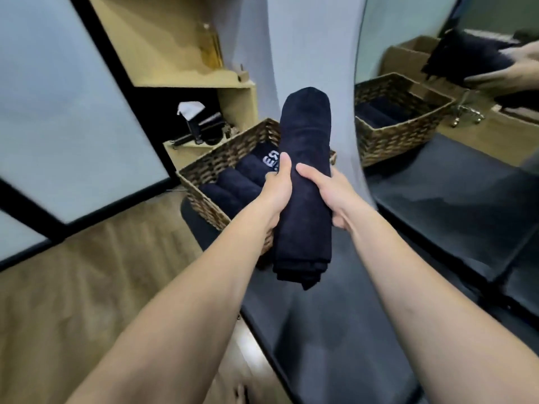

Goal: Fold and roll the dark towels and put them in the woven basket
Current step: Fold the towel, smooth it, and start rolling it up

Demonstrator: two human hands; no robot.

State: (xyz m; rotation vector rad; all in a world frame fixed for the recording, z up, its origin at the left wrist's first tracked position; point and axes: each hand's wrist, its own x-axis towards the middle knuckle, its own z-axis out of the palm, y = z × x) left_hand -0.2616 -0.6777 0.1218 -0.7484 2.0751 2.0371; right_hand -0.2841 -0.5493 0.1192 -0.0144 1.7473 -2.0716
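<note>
— What are the hands doing?

— The left hand (275, 189) and the right hand (328, 191) both grip one rolled dark towel (304, 182), fingers curled round its middle from either side, thumbs lying on top. The roll is held up lengthwise, one end pointing away from the person, the looser folded end hanging nearer them.

— Start with the big things. What lies under it?

— A dark padded surface (335, 330) runs below the arms, with a wood-patterned floor (87, 287) to the left. On the right a mirror (437, 112) reflects the basket, the hands and the towel. On the left stand frosted panels in black frames (73, 112).

— And the basket?

— The woven basket (221, 161) sits on the padded surface just beyond the hands, with the held roll passing over its right side. Rolled dark towels (233, 185) lie side by side in it; the far one shows white lettering (269, 160) I cannot read.

— Anything smaller?

— A light wooden shelf unit (233, 97) stands behind the basket, with small items on it too blurred to name.
</note>
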